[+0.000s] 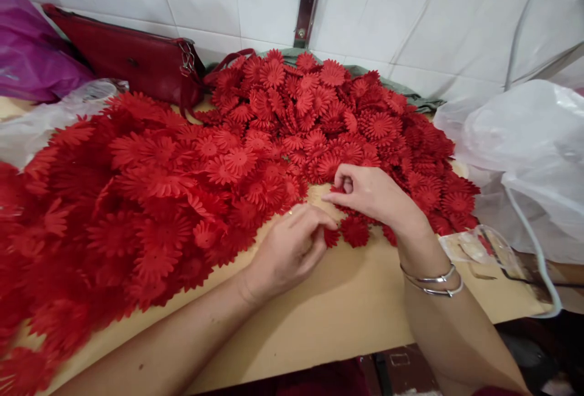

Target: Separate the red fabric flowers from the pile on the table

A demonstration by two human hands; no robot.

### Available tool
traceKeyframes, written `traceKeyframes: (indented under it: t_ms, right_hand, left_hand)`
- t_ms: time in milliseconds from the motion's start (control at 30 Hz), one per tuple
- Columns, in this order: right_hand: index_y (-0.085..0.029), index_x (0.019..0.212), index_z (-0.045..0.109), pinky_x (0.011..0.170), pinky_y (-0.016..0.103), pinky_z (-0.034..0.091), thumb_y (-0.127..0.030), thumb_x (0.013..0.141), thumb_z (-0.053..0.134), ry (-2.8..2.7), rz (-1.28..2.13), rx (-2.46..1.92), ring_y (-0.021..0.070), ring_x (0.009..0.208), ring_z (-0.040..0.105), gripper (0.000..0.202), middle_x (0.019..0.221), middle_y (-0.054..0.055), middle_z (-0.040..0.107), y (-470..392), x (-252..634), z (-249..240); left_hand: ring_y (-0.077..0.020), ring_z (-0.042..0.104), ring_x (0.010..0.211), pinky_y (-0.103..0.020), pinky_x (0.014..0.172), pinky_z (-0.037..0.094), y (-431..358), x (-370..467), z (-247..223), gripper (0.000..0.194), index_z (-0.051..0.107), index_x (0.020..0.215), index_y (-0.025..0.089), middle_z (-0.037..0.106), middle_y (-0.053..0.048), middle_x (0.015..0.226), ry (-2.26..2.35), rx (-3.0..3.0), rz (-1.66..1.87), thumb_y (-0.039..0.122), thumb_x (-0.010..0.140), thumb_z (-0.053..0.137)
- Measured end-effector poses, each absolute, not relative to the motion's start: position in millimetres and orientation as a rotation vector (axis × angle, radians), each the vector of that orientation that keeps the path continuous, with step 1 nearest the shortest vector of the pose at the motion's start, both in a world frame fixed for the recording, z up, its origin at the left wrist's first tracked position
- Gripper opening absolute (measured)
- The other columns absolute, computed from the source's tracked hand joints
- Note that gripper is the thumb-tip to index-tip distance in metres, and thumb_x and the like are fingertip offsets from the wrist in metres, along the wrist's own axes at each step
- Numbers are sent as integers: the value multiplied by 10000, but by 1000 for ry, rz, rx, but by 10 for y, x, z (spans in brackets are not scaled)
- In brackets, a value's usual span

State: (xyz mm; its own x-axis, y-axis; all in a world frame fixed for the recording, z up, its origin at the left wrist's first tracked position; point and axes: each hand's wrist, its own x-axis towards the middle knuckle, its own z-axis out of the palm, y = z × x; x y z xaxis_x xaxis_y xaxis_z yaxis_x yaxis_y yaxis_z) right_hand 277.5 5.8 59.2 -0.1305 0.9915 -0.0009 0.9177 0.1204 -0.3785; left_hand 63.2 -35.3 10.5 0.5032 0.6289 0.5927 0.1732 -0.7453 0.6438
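Observation:
My left hand (294,247) is closed in a pinch, its fingertips at a red artificial flower piece (332,237) just above the table. Close by on the right, my right hand (369,195) has its fingers curled and its thumb pointing left. Red petals show behind that thumb, but I cannot make out what its fingers hold. Another red flower piece (354,231) lies on the table below my right hand. Beyond both hands is a big heap of layered red flower pieces (301,110), and a second heap (150,201) spreads to the left.
A dark red handbag (132,58) leans against the white tiled wall (269,0). At the far left is a purple bag (36,49). Clear plastic bags (524,134) and a pale cable (533,250) are at the right. The tan tabletop (328,311) ends near me.

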Motion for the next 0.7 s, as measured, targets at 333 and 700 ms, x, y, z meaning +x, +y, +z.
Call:
traceKeyframes:
  t_ms: [333,700]
  right_hand:
    - [-241,989,663,709,289,367,-330,752,877,-2457,643,-1671,179,807,563,332,879,-2,632,-9,2733,653]
    - [-222,922,579,761,317,441,-197,921,619,-1957,644,-1407,169,804,561,48,875,-1,612,45,2681,603]
  left_hand:
    - [-226,643,1115,-394,971,537,-199,648,-147,357,564,1183,198,661,-90,1165,1099,2129,1042,16,886,484]
    - [-263,638,1149,-441,969,516,-181,561,-65,391,624,1194,189,673,-112,1244,1255,2260,1050,-2,886,475]
